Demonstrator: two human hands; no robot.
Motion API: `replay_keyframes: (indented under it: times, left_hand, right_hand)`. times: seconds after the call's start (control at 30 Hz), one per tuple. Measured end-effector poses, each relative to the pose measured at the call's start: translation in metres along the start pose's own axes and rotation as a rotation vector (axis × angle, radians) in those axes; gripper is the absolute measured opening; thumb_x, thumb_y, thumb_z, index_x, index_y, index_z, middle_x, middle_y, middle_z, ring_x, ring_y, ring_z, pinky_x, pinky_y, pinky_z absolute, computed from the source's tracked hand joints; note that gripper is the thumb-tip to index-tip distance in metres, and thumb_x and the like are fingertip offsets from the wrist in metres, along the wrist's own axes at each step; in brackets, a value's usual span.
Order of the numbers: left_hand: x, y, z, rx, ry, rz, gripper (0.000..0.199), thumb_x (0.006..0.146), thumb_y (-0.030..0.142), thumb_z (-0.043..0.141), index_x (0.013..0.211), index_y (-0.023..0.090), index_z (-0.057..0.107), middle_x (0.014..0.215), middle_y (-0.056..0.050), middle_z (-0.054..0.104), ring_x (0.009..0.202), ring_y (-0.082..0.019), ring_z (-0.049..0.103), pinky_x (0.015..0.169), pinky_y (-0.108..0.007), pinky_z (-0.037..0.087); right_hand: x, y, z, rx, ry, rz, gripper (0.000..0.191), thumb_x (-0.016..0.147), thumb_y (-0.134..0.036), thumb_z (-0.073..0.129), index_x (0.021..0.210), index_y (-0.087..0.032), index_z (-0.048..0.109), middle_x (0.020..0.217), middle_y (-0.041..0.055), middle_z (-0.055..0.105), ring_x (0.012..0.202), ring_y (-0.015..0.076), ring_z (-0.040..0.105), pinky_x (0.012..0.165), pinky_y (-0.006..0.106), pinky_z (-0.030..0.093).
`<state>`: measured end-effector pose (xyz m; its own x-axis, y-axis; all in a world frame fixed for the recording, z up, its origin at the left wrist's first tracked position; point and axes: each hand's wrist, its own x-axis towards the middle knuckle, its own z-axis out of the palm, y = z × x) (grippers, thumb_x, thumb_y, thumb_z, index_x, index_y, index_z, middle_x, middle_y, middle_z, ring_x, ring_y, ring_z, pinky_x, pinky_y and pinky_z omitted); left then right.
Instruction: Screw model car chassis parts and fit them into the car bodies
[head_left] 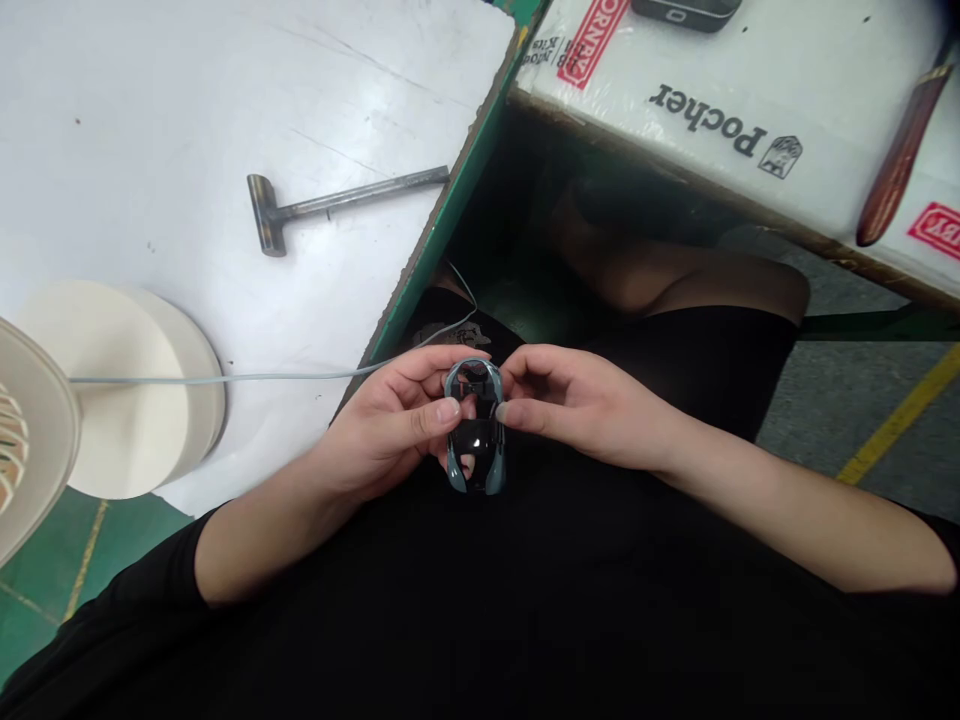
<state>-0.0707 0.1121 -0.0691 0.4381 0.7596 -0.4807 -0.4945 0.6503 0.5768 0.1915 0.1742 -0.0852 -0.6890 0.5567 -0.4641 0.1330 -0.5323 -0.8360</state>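
Note:
A small model car body (475,438), black in the middle with grey-blue sides, is held above my lap. My left hand (397,415) grips its left side, thumb on the edge and some fingers underneath, seen through the openings. At the right side, my right hand (559,400) pinches the edge between thumb and curled fingers. The fingertips under the body are partly hidden.
A hammer (352,196) lies on the white-covered table (150,90) at the left. Near it are a round white base (142,385) and a thin grey cable (285,377). A wooden-handled tool (900,160) rests on the white packaging (637,140) at the right.

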Motion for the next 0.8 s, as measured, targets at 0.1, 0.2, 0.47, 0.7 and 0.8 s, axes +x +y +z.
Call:
replay_keyframes:
  times: [0.1,0.2,0.47,0.7,0.8]
  left_hand:
    - [0.0009,-0.0011,0.0005,-0.058,-0.002,-0.028,0.038,0.105,0.024,0.092,0.142,0.022,0.084,0.104,-0.004,0.085,0.074,-0.019,0.088,0.065,-0.029,0.078]
    - [0.0010,-0.0013,0.0019,-0.097,0.000,-0.049,0.036,0.105,0.024,0.092,0.140,0.022,0.085,0.102,-0.002,0.084,0.073,-0.017,0.087,0.065,-0.027,0.078]
    - [-0.0005,0.0005,0.0026,-0.108,-0.008,-0.063,0.036,0.104,0.024,0.093,0.139,0.022,0.085,0.102,-0.002,0.083,0.073,-0.017,0.087,0.065,-0.027,0.078]
    - [0.0010,0.0014,0.0053,0.003,0.010,-0.092,0.034,0.102,0.024,0.096,0.136,0.024,0.089,0.104,-0.004,0.083,0.077,-0.016,0.085,0.066,-0.026,0.076]
    - [0.0012,0.0000,0.0053,0.051,0.024,-0.092,0.037,0.101,0.025,0.097,0.137,0.023,0.088,0.103,-0.004,0.083,0.076,-0.016,0.085,0.066,-0.025,0.076]
  right_hand:
    - [-0.0002,0.0008,0.0013,0.043,-0.016,-0.025,0.052,0.091,-0.070,0.100,0.103,-0.024,0.080,0.096,0.0031,0.073,0.085,0.0202,0.061,0.075,0.033,0.052]
    - [0.0002,0.0009,0.0027,0.007,-0.009,-0.043,0.051,0.087,-0.067,0.104,0.102,-0.024,0.080,0.091,0.0015,0.070,0.082,0.0199,0.059,0.073,0.033,0.050]
    - [0.0020,0.0002,0.0033,0.089,-0.034,-0.077,0.049,0.096,-0.067,0.098,0.100,-0.021,0.081,0.090,0.0022,0.069,0.083,0.0186,0.059,0.075,0.032,0.049]
    - [-0.0002,-0.0025,0.0047,0.074,0.023,-0.098,0.042,0.100,-0.060,0.097,0.097,-0.020,0.084,0.080,-0.0015,0.067,0.072,0.0143,0.053,0.065,0.029,0.041]
    - [-0.0018,-0.0042,0.0042,0.013,0.057,-0.090,0.047,0.103,-0.064,0.091,0.090,-0.020,0.082,0.078,-0.0017,0.064,0.071,0.0139,0.052,0.064,0.029,0.041]
